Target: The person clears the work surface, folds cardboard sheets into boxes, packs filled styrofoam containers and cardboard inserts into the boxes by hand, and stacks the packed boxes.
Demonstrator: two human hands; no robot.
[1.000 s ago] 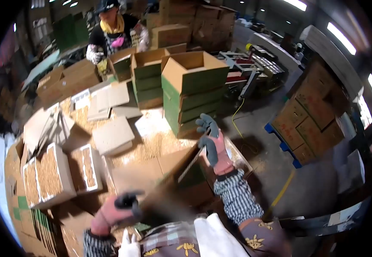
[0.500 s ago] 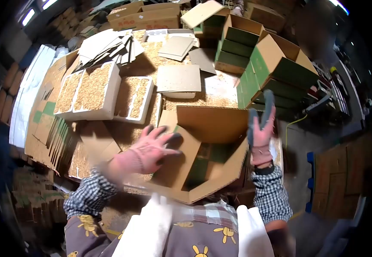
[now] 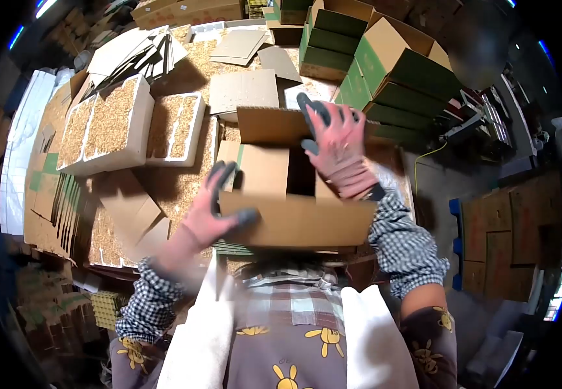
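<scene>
An opened cardboard box [image 3: 297, 223] stands at the table's near edge, its front flap facing me and its back flap [image 3: 268, 126] upright. My left hand [image 3: 206, 211], in a pink glove with dark fingertips, is at the box's left front corner. Its thumb lies against the front flap and its fingers are spread apart. Over the right side of the box is my right hand [image 3: 339, 146], gloved the same way, fingers apart and slightly bent near the back flap. Whether those fingertips touch the flap is hard to tell.
White foam trays [image 3: 115, 126] full of light brown grain-like pieces stand at left. Grey cardboard sheets [image 3: 242, 91] lie behind the box. Green-and-brown boxes [image 3: 401, 84] are stacked at the back right. Flattened cardboard [image 3: 51, 201] leans at far left, and a blue pallet [image 3: 457, 243] is on the floor.
The box has turned and its flaps sit differently, the front one now facing me. My right hand has moved left from the box's right edge to over it; my left hand is lower at its corner.
</scene>
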